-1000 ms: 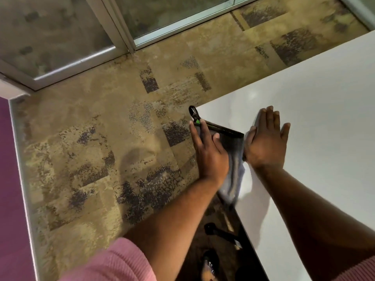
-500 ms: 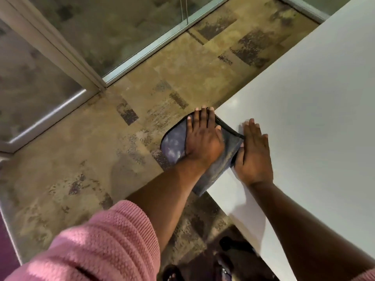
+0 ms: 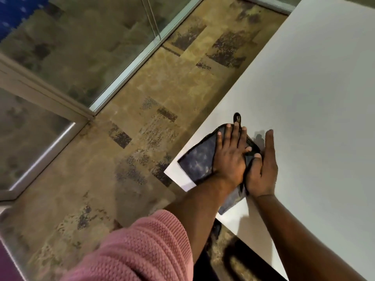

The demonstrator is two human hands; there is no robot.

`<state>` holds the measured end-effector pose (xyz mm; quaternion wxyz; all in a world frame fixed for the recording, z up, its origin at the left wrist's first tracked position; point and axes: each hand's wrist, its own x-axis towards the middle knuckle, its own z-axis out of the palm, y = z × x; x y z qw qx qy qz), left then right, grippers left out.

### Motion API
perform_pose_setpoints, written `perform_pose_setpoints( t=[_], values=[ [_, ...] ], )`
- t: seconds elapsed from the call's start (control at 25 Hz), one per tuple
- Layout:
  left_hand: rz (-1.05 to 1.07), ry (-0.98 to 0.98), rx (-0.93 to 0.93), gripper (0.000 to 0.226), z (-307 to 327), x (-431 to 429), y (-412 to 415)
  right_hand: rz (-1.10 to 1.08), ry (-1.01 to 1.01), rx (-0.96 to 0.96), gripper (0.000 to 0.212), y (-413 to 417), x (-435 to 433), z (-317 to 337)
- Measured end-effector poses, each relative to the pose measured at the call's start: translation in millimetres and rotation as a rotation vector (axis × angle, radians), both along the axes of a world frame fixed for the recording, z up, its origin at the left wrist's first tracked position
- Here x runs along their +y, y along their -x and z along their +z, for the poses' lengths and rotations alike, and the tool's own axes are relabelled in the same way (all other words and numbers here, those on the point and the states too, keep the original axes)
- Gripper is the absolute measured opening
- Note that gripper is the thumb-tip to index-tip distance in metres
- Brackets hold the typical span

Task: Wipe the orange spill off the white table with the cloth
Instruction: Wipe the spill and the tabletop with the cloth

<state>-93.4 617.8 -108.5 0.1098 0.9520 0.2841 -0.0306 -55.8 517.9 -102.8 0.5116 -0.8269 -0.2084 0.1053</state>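
A dark blue-grey cloth (image 3: 199, 159) lies spread on the near left corner of the white table (image 3: 308, 94). My left hand (image 3: 229, 153) presses flat on the cloth, fingers spread and pointing away from me. My right hand (image 3: 262, 171) stands on its edge against the cloth's right side, its thumb laid over the bunched fold there. A small black loop (image 3: 237, 118) sticks out of the cloth just past my left fingertips. No orange spill shows on the visible table surface.
The table's left edge runs diagonally beside patterned brown carpet (image 3: 142, 138). Glass panels in pale frames (image 3: 85, 110) stand at the upper left. A dark object (image 3: 235, 260) sits on the floor under the table's near edge. My pink sleeve (image 3: 132, 250) fills the lower middle.
The cloth, which hung over the table's edge, now lies on the table's corner. Both hands moved with it, and my right hand turned from flat onto its edge with the thumb on the cloth.
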Motion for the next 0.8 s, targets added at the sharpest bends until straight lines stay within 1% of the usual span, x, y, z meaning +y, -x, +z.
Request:
perform_pose_setpoints(
  t=[0.08,0.2,0.28,0.32,0.36,0.44,0.52,0.56,0.6,0.68,0.72,0.8],
  values=[
    [-0.013,0.050,-0.014,0.069,2,-18,-5,-0.083,0.022,0.015,0.064,-5,-17,3],
    [-0.065,0.239,-0.070,0.065,14,-46,-1,-0.181,0.119,-0.047,0.060,1,-49,10],
    [-0.046,0.422,-0.169,0.063,28,-40,7,-0.264,0.173,-0.059,0.061,6,-63,21],
    [-0.032,0.465,-0.218,0.062,34,-27,15,-0.286,0.210,-0.083,0.060,10,-67,28],
    [-0.019,0.461,-0.249,0.060,39,-10,25,-0.285,0.243,-0.117,0.060,16,-69,35],
    [-0.007,0.386,-0.257,0.057,40,35,41,-0.196,0.261,-0.160,0.057,34,-60,47],
    [-0.070,0.298,-0.189,0.058,36,81,43,-0.062,0.274,-0.147,0.055,60,-38,49],
    [-0.129,0.259,-0.142,0.060,32,98,37,-0.018,0.335,-0.135,0.056,72,-25,45],
    [-0.193,0.233,-0.102,0.061,26,110,30,0.003,0.449,-0.118,0.059,83,-12,38],
    [-0.326,0.231,-0.058,0.063,13,126,18,-0.008,0.721,-0.093,0.069,99,14,20],
    [-0.375,0.238,-0.056,0.064,7,129,15,-0.032,0.810,-0.105,0.073,101,25,11],
    [-0.388,0.255,-0.100,0.067,1,131,15,-0.053,0.868,-0.162,0.077,96,43,0]
  ],
)
